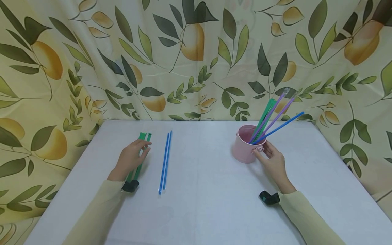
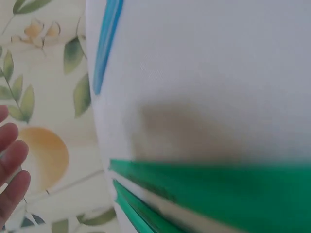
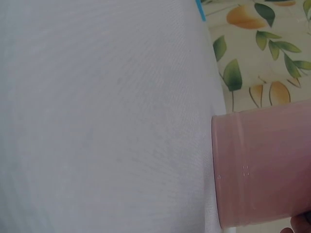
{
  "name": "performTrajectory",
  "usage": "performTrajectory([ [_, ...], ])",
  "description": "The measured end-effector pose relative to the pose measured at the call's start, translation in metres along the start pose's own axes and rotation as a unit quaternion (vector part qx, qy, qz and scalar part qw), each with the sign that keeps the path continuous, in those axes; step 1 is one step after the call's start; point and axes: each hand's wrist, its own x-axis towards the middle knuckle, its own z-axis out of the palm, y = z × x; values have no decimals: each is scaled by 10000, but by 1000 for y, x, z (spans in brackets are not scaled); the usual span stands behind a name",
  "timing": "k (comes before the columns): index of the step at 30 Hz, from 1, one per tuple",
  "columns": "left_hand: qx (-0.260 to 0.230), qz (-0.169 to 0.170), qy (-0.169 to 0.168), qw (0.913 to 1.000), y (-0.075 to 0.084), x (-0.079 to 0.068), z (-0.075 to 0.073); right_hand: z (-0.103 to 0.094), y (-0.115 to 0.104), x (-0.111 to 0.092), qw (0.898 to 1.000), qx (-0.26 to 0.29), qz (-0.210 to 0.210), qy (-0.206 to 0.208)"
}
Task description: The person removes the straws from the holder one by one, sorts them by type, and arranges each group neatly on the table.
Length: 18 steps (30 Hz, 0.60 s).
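My left hand (image 1: 131,158) hovers over two long, slim green packets (image 1: 138,173) on the table's left side, fingers loosely bent and apart from them. In the left wrist view its fingertips (image 2: 14,158) hold nothing, while the green packets (image 2: 243,189) show large below. Just right of that hand lie two blue straws (image 1: 165,163), seemingly in clear wrappers. My right hand (image 1: 274,163) grips the side of a pink bucket (image 1: 243,149), thumb in front and fingers behind. Leaning out of the bucket are a green packet (image 1: 265,115), purple straws (image 1: 279,115) and a blue straw (image 1: 284,125).
A white cloth covers the table (image 1: 202,204). Behind its far edge hangs a curtain (image 1: 196,88) printed with leaves and fruit. Small black devices (image 1: 269,197) are strapped at both wrists.
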Motion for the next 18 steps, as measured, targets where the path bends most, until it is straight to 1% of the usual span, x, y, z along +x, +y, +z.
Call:
performTrajectory([
  [4, -37, 328, 66, 9994, 12, 3, 2, 0, 0, 0, 10000, 2, -19, 13],
  [9, -89, 591, 52, 9982, 27, 9, 5, 0, 1, 0, 10000, -11, -42, 10],
  [15, -297, 1160, 221, 9926, 42, 19, 11, 0, 3, 1, 10000, 1, -90, 23],
  [18, -336, 1337, 244, 9902, 50, 23, 13, 0, 2, 1, 10000, 19, -86, 11],
])
